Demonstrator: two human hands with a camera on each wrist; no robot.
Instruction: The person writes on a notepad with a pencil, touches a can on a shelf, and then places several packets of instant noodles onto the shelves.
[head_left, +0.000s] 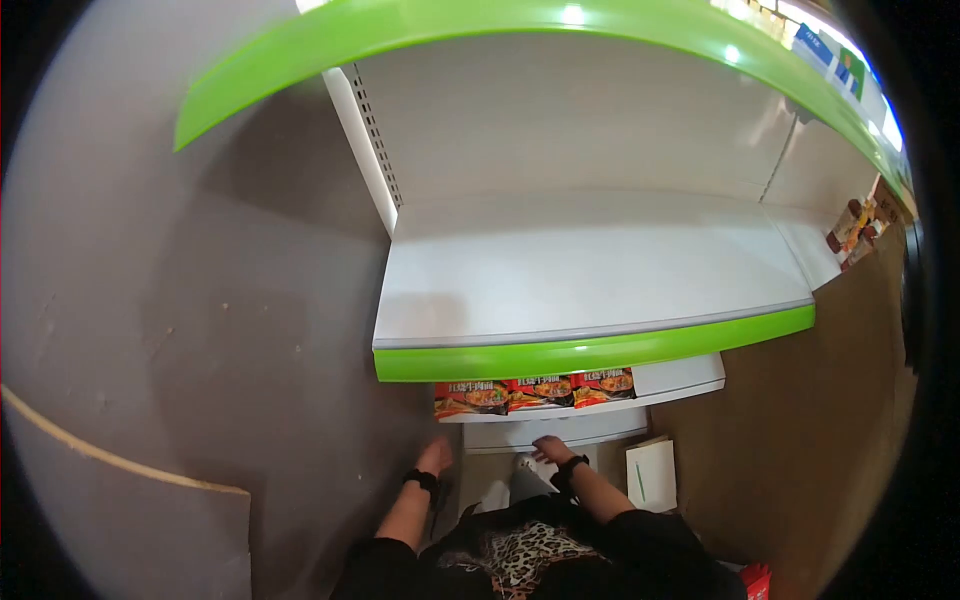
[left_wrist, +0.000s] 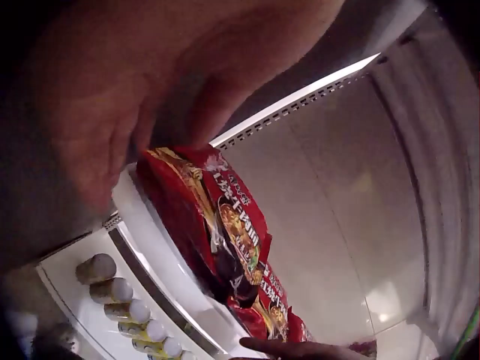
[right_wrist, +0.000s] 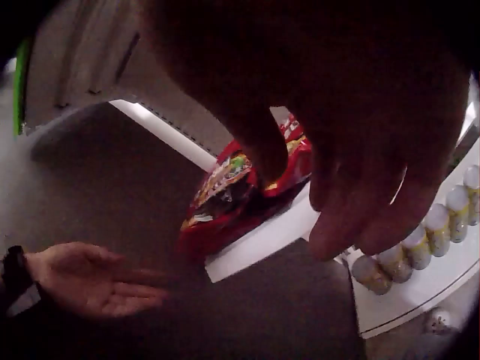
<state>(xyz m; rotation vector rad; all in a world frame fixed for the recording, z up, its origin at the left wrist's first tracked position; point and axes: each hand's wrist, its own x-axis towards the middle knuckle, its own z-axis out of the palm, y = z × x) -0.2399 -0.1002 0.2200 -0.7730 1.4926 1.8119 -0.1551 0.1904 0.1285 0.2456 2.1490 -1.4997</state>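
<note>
A row of three red instant noodle packs (head_left: 540, 392) stands along the left part of a low white shelf. My left hand (head_left: 435, 457) is below the left end of this row, beside the grey wall. In the right wrist view the left hand (right_wrist: 97, 281) shows its palm with fingers extended, holding nothing. In the left wrist view the left hand (left_wrist: 150, 97) overlaps the near noodle pack (left_wrist: 232, 210). My right hand (head_left: 548, 450) is in front of the shelf, fingers loosely bent. Seen from its wrist, the right hand's thumb (right_wrist: 262, 154) overlaps the red packs (right_wrist: 232, 187).
Several light-capped containers (left_wrist: 131, 310) line the shelf below. Overhead juts a wide white shelf with a green front edge (head_left: 600, 352). A grey wall (head_left: 270, 300) is at the left; a brown panel (head_left: 800, 400) and white box (head_left: 652, 475) are at the right.
</note>
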